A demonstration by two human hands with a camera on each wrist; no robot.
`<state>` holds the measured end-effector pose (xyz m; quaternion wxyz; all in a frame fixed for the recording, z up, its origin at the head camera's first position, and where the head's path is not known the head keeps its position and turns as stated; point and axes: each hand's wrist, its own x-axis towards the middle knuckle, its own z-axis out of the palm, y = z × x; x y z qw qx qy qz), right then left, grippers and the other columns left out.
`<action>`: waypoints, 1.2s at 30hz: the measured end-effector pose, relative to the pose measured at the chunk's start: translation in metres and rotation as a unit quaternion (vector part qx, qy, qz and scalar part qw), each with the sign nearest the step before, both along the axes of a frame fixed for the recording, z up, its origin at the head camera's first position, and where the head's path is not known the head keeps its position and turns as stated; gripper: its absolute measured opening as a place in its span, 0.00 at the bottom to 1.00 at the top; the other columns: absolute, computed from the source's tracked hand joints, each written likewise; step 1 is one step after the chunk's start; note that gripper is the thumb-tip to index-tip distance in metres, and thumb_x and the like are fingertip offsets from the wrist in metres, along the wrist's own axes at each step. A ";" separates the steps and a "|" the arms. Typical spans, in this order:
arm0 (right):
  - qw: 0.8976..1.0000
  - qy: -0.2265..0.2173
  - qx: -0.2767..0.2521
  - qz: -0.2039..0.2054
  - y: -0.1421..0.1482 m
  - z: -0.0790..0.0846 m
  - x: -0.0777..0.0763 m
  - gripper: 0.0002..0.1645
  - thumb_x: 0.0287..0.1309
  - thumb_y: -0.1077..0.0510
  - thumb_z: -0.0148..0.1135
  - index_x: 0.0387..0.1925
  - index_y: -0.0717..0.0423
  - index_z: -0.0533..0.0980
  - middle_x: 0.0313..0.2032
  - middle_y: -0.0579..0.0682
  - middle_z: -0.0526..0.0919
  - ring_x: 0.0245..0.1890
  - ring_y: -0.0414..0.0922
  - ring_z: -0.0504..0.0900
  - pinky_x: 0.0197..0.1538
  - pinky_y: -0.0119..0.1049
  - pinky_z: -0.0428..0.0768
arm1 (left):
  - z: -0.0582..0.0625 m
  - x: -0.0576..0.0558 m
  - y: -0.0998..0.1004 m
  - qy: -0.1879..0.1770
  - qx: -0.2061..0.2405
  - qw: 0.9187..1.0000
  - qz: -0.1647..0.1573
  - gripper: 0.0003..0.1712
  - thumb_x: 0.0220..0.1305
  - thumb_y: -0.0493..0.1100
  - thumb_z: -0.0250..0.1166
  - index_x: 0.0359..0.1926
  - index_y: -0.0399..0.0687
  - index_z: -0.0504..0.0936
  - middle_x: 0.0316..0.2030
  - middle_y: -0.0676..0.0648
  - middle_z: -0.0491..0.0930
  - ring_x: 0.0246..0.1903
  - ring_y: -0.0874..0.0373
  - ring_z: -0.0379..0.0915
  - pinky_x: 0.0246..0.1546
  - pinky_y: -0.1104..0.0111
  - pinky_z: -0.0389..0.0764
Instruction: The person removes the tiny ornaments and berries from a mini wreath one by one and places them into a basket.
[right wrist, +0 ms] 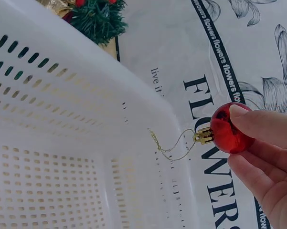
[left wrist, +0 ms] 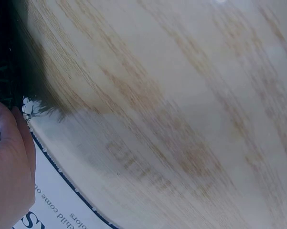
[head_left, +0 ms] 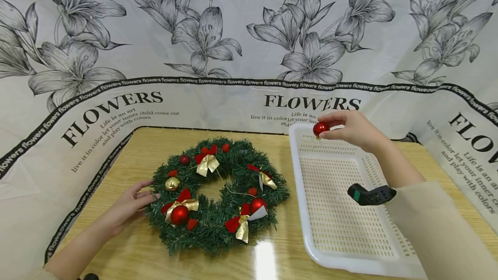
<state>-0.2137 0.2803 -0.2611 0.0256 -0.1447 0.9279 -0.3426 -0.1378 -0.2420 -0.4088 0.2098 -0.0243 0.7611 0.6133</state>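
In our right hand (head_left: 352, 129) the grip is closed just to the width of the red ball (head_left: 320, 129), thumb and fingertips pinching it aloft near the far end of the basket (head_left: 301, 193), gold cap pointing down. What counts, we judge, is the offset: the wreath (head_left: 242, 173) lies flat on the table (head_left: 136, 163), leftward of the ball and nearer us. Our left hand (head_left: 134, 202) is closer to it, extended fingers touching its left edge.
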 end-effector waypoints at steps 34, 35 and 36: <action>0.996 -0.087 -0.017 -0.026 0.016 -0.117 -0.015 0.31 0.45 0.60 0.72 0.51 0.70 0.74 0.41 0.61 0.81 0.39 0.48 0.80 0.39 0.33 0.78 | 0.002 0.002 -0.001 0.003 -0.008 1.000 0.008 0.44 0.65 0.44 0.57 0.71 0.35 0.40 0.65 0.24 0.49 0.64 0.31 0.49 0.57 0.40 0.59; 0.996 -0.088 -0.013 -0.024 0.016 -0.118 -0.016 0.30 0.46 0.60 0.72 0.51 0.70 0.75 0.41 0.61 0.81 0.38 0.48 0.80 0.39 0.34 0.78 | 0.001 0.001 -0.001 0.004 -0.010 1.000 0.007 0.44 0.65 0.45 0.57 0.71 0.35 0.40 0.65 0.24 0.49 0.64 0.31 0.49 0.57 0.40 0.59; 0.996 -0.091 -0.010 -0.024 0.015 -0.119 -0.016 0.30 0.46 0.60 0.72 0.51 0.70 0.75 0.40 0.61 0.81 0.38 0.48 0.80 0.39 0.35 0.78 | 0.001 0.001 -0.001 0.004 -0.011 1.000 0.006 0.45 0.65 0.45 0.57 0.71 0.35 0.41 0.65 0.24 0.50 0.64 0.31 0.49 0.57 0.40 0.59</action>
